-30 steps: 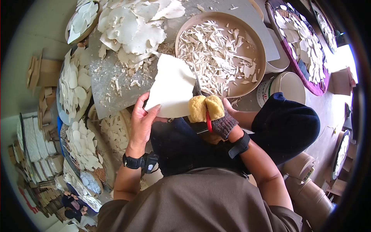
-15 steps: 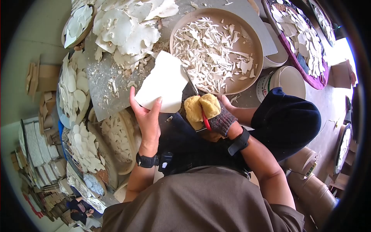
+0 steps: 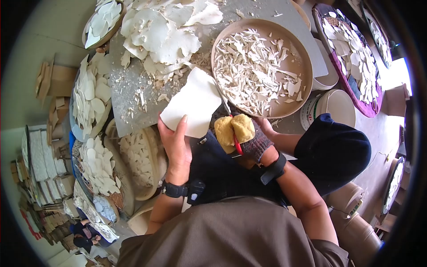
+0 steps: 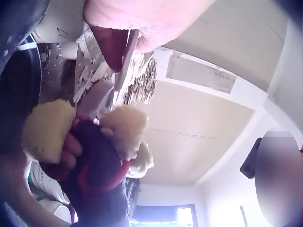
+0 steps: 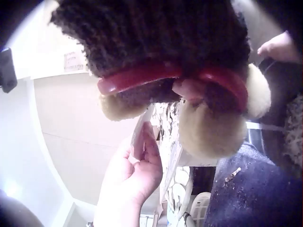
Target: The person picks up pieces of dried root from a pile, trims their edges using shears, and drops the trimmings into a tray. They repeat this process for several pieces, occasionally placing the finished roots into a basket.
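Observation:
A flat white sheet (image 3: pixel 192 103) with one ragged edge is pinched between the thumb and fingers of the left hand (image 3: pixel 176 144); the right wrist view shows this sheet (image 5: pixel 140 137) edge-on. The right hand (image 3: pixel 255 141), in a dark knitted glove, is curled round red-handled scissors (image 3: pixel 237 141), with yellow foam pads (image 3: pixel 243 128) around the handles. Their blades lie beside the sheet's right edge; whether they touch it I cannot tell. In the left wrist view the red handle (image 4: pixel 102 177) loops round the gloved fingers.
A round brown tray (image 3: pixel 307 66) of white slivers lies on the grey board (image 3: pixel 121 95), beside a heap of large white pieces (image 3: pixel 155 38). Baskets of cut pieces (image 3: pixel 95 167) stand at the left. A white bucket (image 3: pixel 339 107) and a purple-edged tray (image 3: pixel 376 104) are at the right.
The sheet has turned in the left hand and now slants more, with its lower part smaller than a second ago. The left hand has moved rightward, nearer the lap. The right hand has barely moved.

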Tool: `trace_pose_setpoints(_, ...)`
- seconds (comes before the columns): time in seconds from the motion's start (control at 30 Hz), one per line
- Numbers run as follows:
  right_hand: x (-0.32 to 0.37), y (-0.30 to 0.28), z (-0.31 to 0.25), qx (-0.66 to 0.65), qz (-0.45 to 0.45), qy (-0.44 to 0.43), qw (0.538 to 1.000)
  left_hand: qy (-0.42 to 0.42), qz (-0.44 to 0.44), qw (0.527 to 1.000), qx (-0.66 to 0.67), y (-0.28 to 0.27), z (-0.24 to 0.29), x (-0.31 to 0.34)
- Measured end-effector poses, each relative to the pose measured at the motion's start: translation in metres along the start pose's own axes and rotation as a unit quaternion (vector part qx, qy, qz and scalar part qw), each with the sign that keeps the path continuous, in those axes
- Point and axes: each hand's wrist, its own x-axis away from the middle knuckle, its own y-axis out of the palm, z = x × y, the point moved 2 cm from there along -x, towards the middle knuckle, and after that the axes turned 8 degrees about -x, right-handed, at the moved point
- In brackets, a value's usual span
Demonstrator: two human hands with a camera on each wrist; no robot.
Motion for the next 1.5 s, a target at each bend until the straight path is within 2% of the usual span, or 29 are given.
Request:
trace_pose_setpoints(0.13, 0.001, 0.002, -0.004, 0.012, 0.001, -0.001, 1.0, -0.008, 0.064, 0.998, 0.018, 0.014, -0.003, 0.012)
trace_pose_setpoints(0.2, -0.003, 0.003, -0.006, 0.044, -0.019, -0.001, 0.999, -0.018, 0.032, 0.999, 0.009, 0.007, -0.001, 0.005)
trace_pose_setpoints(0.23, -0.005, 0.003, -0.007, 0.122, -0.059, 0.025, 0.99, -0.032, 0.016, 0.999, 0.003, 0.001, -0.003, 0.006)
trace_pose_setpoints(0.27, -0.011, 0.006, -0.013, 0.217, -0.113, 0.052, 0.968, -0.023, 0.018, 0.999, -0.016, -0.003, -0.004, 0.002)
trace_pose_setpoints(0.3, -0.017, 0.007, -0.021, 0.413, -0.231, 0.093, 0.876, -0.024, 0.009, 0.999, -0.03, -0.01, -0.003, 0.002)
trace_pose_setpoints(0.33, -0.016, 0.002, -0.021, 0.271, -0.196, 0.14, 0.932, -0.027, -0.002, 0.999, -0.042, -0.014, -0.003, 0.002)
trace_pose_setpoints(0.37, -0.016, -0.004, -0.02, 0.121, -0.152, 0.177, 0.965, -0.029, -0.022, 0.998, -0.048, -0.011, -0.004, -0.001)
trace_pose_setpoints(0.4, -0.005, -0.009, 0.008, -0.032, -0.084, 0.183, 0.979, -0.041, -0.022, 0.998, -0.045, -0.011, -0.004, -0.001)
trace_pose_setpoints(0.43, 0.0, -0.017, 0.044, -0.306, -0.033, 0.251, 0.918, -0.035, -0.017, 0.998, -0.041, -0.008, -0.003, -0.001)
trace_pose_setpoints(0.47, 0.005, -0.025, 0.077, -0.546, 0.051, 0.299, 0.781, -0.029, -0.01, 0.999, -0.038, -0.007, -0.002, -0.001)
trace_pose_setpoints(0.53, 0.002, -0.019, 0.046, -0.332, 0.018, 0.261, 0.906, 0.003, 0.011, 1.0, -0.022, -0.005, -0.006, 0.002)
trace_pose_setpoints(0.57, 0.001, -0.015, 0.034, -0.203, -0.02, 0.244, 0.948, 0.023, 0.019, 0.999, -0.041, -0.002, -0.008, 0.004)
trace_pose_setpoints(0.6, 0.0, -0.011, 0.021, -0.055, -0.056, 0.221, 0.972, 0.041, 0.03, 0.997, -0.063, -0.001, -0.01, 0.006)
trace_pose_setpoints(0.63, 0.0, -0.007, 0.008, 0.082, -0.083, 0.195, 0.974, 0.061, 0.043, 0.993, -0.087, -0.002, -0.011, 0.007)
trace_pose_setpoints(0.7, -0.001, -0.01, 0.006, 0.111, -0.114, 0.18, 0.971, 0.027, 0.019, 0.996, -0.08, -0.006, -0.007, 0.003)
trace_pose_setpoints(0.73, 0.003, -0.013, 0.02, -0.024, -0.059, 0.192, 0.979, 0.01, 0.006, 0.997, -0.075, -0.008, -0.005, 0.001)
trace_pose_setpoints(0.77, 0.006, -0.014, 0.029, -0.159, -0.004, 0.192, 0.968, -0.003, -0.01, 0.997, -0.076, -0.01, -0.001, 0.0)
trace_pose_setpoints(0.83, 0.005, -0.016, 0.04, -0.242, 0.024, 0.181, 0.953, -0.029, -0.044, 0.995, -0.081, -0.014, 0.005, -0.003)
trace_pose_setpoints(0.9, 0.004, -0.021, 0.057, -0.39, 0.045, 0.237, 0.888, -0.044, -0.053, 0.995, -0.065, -0.014, 0.008, 0.002)
trace_pose_setpoints(1.03, 0.001, -0.023, 0.038, -0.614, 0.008, 0.291, 0.734, -0.054, -0.062, 0.993, -0.08, -0.022, 0.003, 0.0)
trace_pose_setpoints(1.1, 0.004, -0.017, 0.035, -0.497, 0.062, 0.329, 0.801, -0.067, -0.071, 0.991, -0.09, -0.029, 0.001, -0.001)
trace_pose_setpoints(1.13, 0.001, -0.01, 0.024, -0.445, 0.098, 0.35, 0.819, -0.082, -0.079, 0.99, -0.087, -0.028, 0.007, -0.003)
trace_pose_setpoints(1.17, 0.002, -0.013, 0.028, -0.459, 0.092, 0.347, 0.813, -0.095, -0.087, 0.988, -0.084, -0.027, 0.013, -0.005)
trace_pose_setpoints(1.23, 0.005, -0.017, 0.035, -0.487, 0.081, 0.341, 0.8, -0.102, -0.097, 0.986, -0.084, -0.028, 0.017, -0.007)
trace_pose_setpoints(1.3, 0.003, -0.022, 0.034, -0.647, 0.042, 0.332, 0.685, -0.095, -0.096, 0.988, -0.079, -0.029, 0.018, -0.01)
trace_pose_setpoints(1.4, 0.004, -0.022, 0.06, -0.461, 0.059, 0.295, 0.835, -0.073, -0.081, 0.992, -0.069, -0.028, 0.017, -0.01)
trace_pose_setpoints(1.43, 0.004, -0.02, 0.048, -0.317, 0.012, 0.215, 0.924, -0.066, -0.08, 0.992, -0.073, -0.029, 0.018, -0.01)
trace_pose_setpoints(1.47, 0.003, -0.015, 0.027, -0.161, -0.036, 0.127, 0.978, -0.058, -0.079, 0.992, -0.078, -0.03, 0.019, -0.011)
trace_pose_setpoints(1.5, 0.002, -0.012, 0.021, -0.074, -0.074, 0.073, 0.992, -0.051, -0.078, 0.992, -0.082, -0.032, 0.021, -0.011)
